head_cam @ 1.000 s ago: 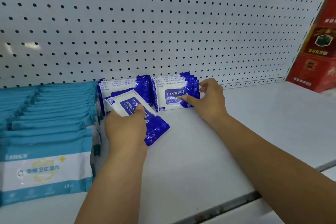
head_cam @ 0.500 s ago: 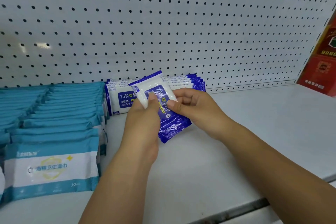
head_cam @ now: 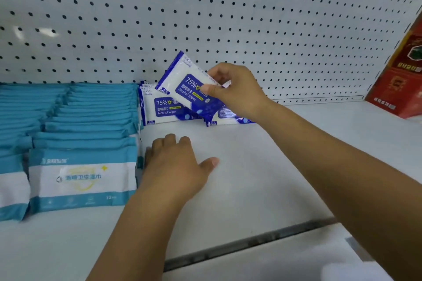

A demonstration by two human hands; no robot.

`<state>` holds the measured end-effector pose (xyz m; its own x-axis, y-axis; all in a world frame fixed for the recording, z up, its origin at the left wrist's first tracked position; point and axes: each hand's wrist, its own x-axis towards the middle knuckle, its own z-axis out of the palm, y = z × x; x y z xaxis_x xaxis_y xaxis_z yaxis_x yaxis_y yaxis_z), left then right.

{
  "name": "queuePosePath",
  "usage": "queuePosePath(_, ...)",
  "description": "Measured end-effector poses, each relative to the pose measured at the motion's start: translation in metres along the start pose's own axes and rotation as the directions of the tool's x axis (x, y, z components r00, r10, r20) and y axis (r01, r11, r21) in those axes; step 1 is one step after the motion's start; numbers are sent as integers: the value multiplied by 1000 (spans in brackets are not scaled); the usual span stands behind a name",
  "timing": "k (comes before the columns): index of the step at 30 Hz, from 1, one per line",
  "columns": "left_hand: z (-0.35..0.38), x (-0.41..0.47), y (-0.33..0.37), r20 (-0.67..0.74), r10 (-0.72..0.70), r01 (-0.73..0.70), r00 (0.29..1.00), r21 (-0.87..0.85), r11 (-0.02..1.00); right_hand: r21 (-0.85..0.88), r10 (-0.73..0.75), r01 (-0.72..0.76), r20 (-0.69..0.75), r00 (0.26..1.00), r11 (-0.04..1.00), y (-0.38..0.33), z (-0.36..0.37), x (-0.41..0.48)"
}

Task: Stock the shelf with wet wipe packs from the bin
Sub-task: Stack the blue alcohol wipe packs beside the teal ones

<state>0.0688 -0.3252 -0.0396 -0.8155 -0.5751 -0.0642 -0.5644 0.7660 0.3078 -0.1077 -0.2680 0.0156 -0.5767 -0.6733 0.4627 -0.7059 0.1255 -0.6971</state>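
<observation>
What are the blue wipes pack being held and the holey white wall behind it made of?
Blue wipes pack: probably thin plastic film, glossy, with crimped end seams. Back wall: looks like white painted sheet metal, punched with even rows of holes; coated board cannot be ruled out.

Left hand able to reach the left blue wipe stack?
Probably yes: left hand is empty, bare shelf between it and the stack; the tilted pack in the right hand only overlaps its top right.

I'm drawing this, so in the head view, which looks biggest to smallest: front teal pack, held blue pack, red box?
1. front teal pack, nearest the camera.
2. red box, cut off by the frame edge, so unsure.
3. blue pack in the right hand, partly covered.
</observation>
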Motion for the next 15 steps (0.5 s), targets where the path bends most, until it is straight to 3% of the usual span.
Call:
queuePosePath(7,11,0,-10,51,15,-19,999,86,996,-246,-107,136,127,986,960,5,45,27)
queuePosePath(15,14,2,-12,119,7,-25,993,149,989,-366,-257,294,148,955,883,18,62,42)
